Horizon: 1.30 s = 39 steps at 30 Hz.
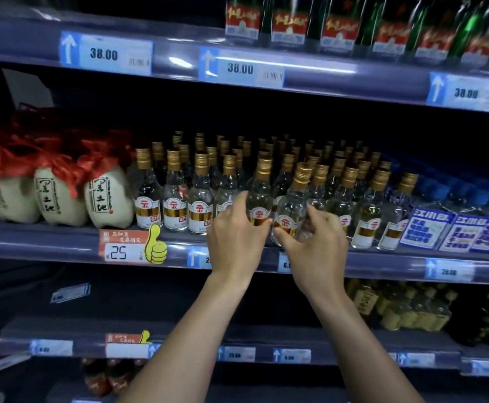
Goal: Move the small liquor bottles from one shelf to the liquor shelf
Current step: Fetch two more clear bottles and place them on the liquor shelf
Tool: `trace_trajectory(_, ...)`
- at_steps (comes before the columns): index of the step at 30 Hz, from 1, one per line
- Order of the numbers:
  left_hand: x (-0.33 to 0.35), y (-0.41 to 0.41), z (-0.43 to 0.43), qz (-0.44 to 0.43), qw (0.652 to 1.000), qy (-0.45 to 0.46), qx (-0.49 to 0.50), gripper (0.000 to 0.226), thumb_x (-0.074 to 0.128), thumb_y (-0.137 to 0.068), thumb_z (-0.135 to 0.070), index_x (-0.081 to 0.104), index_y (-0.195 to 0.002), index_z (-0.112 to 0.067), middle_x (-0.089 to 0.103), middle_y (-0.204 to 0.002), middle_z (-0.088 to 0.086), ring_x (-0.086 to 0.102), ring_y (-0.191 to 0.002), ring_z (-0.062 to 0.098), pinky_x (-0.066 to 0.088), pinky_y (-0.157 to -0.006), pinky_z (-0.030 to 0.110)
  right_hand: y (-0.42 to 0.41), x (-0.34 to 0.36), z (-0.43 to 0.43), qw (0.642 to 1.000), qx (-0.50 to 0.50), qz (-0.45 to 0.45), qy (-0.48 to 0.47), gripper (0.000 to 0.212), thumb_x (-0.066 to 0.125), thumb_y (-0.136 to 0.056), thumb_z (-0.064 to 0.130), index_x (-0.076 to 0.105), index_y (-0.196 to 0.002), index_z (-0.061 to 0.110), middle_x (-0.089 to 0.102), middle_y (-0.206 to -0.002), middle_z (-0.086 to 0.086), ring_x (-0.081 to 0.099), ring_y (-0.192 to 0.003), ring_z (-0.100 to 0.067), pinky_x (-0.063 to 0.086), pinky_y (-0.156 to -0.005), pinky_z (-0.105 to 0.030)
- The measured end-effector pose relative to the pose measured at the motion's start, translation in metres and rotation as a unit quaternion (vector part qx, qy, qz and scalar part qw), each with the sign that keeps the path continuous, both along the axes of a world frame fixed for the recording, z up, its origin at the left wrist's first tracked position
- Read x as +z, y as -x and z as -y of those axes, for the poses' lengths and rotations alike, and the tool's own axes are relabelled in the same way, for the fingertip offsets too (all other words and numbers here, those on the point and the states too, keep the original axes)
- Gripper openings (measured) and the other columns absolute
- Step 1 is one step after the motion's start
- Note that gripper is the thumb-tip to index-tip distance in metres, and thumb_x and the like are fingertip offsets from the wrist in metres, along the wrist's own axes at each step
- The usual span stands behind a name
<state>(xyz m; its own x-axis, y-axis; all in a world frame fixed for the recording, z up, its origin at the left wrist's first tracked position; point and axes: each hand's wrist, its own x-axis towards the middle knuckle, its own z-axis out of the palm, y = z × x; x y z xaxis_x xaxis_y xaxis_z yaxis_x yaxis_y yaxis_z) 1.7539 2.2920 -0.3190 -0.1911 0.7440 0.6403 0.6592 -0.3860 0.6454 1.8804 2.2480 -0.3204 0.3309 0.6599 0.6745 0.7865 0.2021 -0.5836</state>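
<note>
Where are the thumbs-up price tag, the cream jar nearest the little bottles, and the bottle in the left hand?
thumbs-up price tag [132, 248], head view, on the white price panel.
cream jar [106, 199], head view, on its lettered belly.
bottle [260, 196], head view, on its clear shoulder.

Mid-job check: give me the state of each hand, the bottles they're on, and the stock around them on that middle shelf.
left hand: gripping a small bottle
left-hand bottle: upright at shelf front, capped
right hand: gripping a small bottle
right-hand bottle: tilted left, capped
shelved small bottles: upright in rows, capped
ceramic jars: upright, red cloth tops
blue-label packs: standing at the right
</note>
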Motion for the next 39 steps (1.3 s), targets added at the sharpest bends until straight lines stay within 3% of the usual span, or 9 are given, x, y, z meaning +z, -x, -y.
trace_trajectory(4, -0.008, -0.003, 0.001, -0.044, 0.999, -0.017, 0.015, 0.075, 0.084, -0.078, -0.043, 0.056, -0.140, -0.012, 0.076, -0.102, 0.009, 0.072, -0.097, 0.028, 0.056, -0.084, 0.041, 0.000, 0.000, 0.002, 1.000, 0.003, -0.011, 0.008, 0.040, 0.087, -0.080, 0.032, 0.070, -0.114, 0.017, 0.059, -0.098, 0.001, 0.050, -0.083, -0.001, 0.036, -0.073, -0.002)
trace_trajectory(9, -0.010, -0.005, 0.000, -0.080, 0.996, -0.035, 0.036, 0.073, 0.087, -0.074, -0.039, 0.060, -0.132, -0.003, 0.074, -0.111, 0.015, 0.069, -0.104, 0.034, 0.058, -0.081, 0.044, 0.001, 0.002, 0.002, 1.000, -0.016, -0.007, 0.005, 0.043, 0.087, -0.079, 0.036, 0.068, -0.114, 0.021, 0.055, -0.094, 0.003, 0.049, -0.078, -0.003, 0.043, -0.071, -0.015)
trace_trajectory(11, -0.012, -0.005, -0.001, -0.089, 0.994, -0.043, 0.041, 0.071, 0.088, -0.073, -0.038, 0.062, -0.129, -0.003, 0.069, -0.110, 0.015, 0.068, -0.100, 0.033, 0.058, -0.074, 0.042, 0.000, 0.000, 0.000, 0.999, -0.033, -0.004, 0.014, 0.053, 0.086, -0.079, 0.040, 0.066, -0.123, 0.018, 0.055, -0.095, 0.003, 0.047, -0.078, -0.005, 0.042, -0.071, -0.023)
trace_trajectory(14, -0.013, -0.005, -0.002, -0.093, 0.993, -0.056, 0.046, 0.070, 0.089, -0.072, -0.039, 0.062, -0.126, -0.004, 0.055, -0.106, 0.010, 0.062, -0.085, 0.024, 0.056, -0.062, 0.033, -0.002, 0.001, -0.003, 0.999, -0.034, 0.005, 0.032, 0.045, 0.084, -0.079, 0.044, 0.066, -0.114, 0.023, 0.056, -0.095, 0.004, 0.046, -0.076, -0.004, 0.036, -0.066, -0.014)
trace_trajectory(19, -0.017, -0.002, -0.003, -0.079, 0.996, -0.040, 0.027, 0.074, 0.082, -0.079, -0.045, 0.056, -0.138, -0.010, 0.052, -0.109, 0.005, 0.060, -0.088, 0.020, 0.043, -0.066, 0.025, -0.001, 0.002, -0.004, 1.000, 0.002, -0.022, 0.010, 0.053, 0.087, -0.078, 0.038, 0.063, -0.123, 0.025, 0.060, -0.100, 0.008, 0.053, -0.089, -0.005, 0.042, -0.075, -0.013)
trace_trajectory(22, -0.021, 0.004, -0.004, -0.082, 0.995, -0.049, -0.001, 0.075, 0.080, -0.081, -0.043, 0.052, -0.143, -0.009, 0.052, -0.114, 0.006, 0.060, -0.095, 0.022, 0.049, -0.070, 0.030, 0.001, 0.004, -0.005, 1.000, 0.002, -0.015, 0.012, 0.057, 0.088, -0.078, 0.036, 0.064, -0.127, 0.021, 0.063, -0.103, 0.005, 0.058, -0.095, -0.012, 0.048, -0.082, -0.026)
trace_trajectory(29, -0.028, 0.016, -0.004, -0.062, 0.993, -0.087, -0.054, 0.069, 0.078, -0.085, -0.031, 0.051, -0.143, -0.004, 0.055, -0.114, 0.008, 0.060, -0.098, 0.022, 0.050, -0.075, 0.028, 0.015, 0.008, -0.010, 1.000, -0.002, 0.001, 0.031, 0.059, 0.083, -0.084, 0.031, 0.059, -0.135, 0.014, 0.065, -0.111, -0.003, 0.057, -0.103, -0.018, 0.050, -0.088, -0.033)
trace_trajectory(31, -0.034, 0.022, -0.004, -0.054, 0.990, -0.109, -0.068, 0.061, 0.077, -0.086, -0.026, 0.055, -0.139, -0.005, 0.057, -0.115, 0.008, 0.060, -0.102, 0.021, 0.053, -0.080, 0.029, 0.017, 0.008, -0.012, 0.998, -0.014, 0.008, 0.055, 0.060, 0.080, -0.088, 0.033, 0.057, -0.138, 0.012, 0.064, -0.116, -0.007, 0.057, -0.109, -0.023, 0.050, -0.095, -0.040)
trace_trajectory(39, -0.067, 0.057, -0.011, -0.127, 0.974, -0.179, -0.047, 0.020, 0.079, -0.086, -0.018, 0.074, -0.098, -0.003, 0.068, -0.096, 0.009, 0.061, -0.092, 0.029, 0.053, -0.080, 0.042, 0.024, 0.006, -0.018, 0.995, -0.044, 0.030, 0.083, 0.064, 0.080, -0.088, 0.031, 0.054, -0.142, 0.007, 0.068, -0.110, -0.008, 0.063, -0.103, -0.025, 0.049, -0.087, -0.031)
